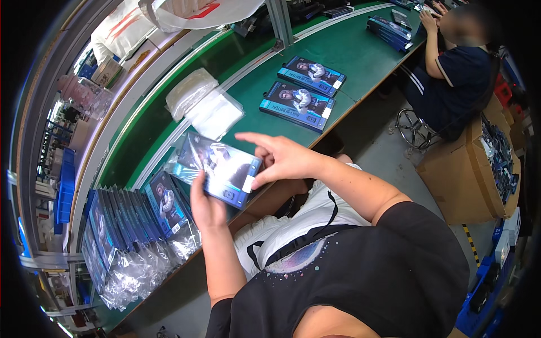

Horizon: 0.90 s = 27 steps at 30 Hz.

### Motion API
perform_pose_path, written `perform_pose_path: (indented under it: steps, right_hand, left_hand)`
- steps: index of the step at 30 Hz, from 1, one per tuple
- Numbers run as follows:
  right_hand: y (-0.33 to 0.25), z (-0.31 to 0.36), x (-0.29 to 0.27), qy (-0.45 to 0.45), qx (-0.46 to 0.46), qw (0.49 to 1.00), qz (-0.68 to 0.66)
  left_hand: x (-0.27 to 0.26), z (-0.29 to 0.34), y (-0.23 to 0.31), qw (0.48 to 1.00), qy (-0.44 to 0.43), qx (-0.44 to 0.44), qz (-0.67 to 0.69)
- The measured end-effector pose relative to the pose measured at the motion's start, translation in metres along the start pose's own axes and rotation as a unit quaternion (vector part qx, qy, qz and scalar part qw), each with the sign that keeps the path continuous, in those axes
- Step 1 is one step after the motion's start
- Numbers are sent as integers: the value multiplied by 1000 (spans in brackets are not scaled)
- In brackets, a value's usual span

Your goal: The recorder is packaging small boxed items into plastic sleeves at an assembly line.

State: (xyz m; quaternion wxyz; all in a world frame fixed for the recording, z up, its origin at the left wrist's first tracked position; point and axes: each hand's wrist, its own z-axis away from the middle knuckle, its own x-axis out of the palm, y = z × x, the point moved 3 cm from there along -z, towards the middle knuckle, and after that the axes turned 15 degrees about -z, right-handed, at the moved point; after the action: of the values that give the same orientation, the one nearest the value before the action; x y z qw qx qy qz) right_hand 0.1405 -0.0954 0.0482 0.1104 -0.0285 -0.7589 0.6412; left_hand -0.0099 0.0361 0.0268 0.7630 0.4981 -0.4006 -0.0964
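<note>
A flat dark-blue boxed package (217, 155) with a figure printed on it lies tilted in front of me, inside a clear plastic bag that shines at its far left end. My left hand (208, 205) grips its near left side, thumb along the edge and the other fingers mostly hidden below. At its right edge is my right hand (284, 160), its thumb touching the corner beside a small white patch. The index finger is stretched out past the box, and the remaining fingers are partly curled and apart from the thumb.
Bagged boxes (127, 222) stand in a row at left. Clear bags (214, 115) lie stacked beyond my hands. Two similar boxes (298, 104) rest on the green table (248, 73). A co-worker (451, 84) sits at far right, near a cardboard carton (459, 180) filled with boxes.
</note>
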Motion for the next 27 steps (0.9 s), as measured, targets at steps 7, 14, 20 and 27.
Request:
perform_pose_path:
  steps: [7, 14, 20, 27]
  right_hand:
    - [-60, 14, 14, 139, -399, 896, 137]
    - [-32, 11, 68, -97, -262, 946, 167]
    - [-43, -1, 23, 40, -304, 918, 249]
    - [6, -17, -99, 252, -42, 814, 522]
  left_hand:
    - [54, 46, -12, 954, -265, 6, -140]
    - [20, 40, -15, 973, -212, -85, 43]
    - [3, 45, 49, 924, 113, 220, -291]
    - [-56, 33, 65, 403, 266, 131, -866]
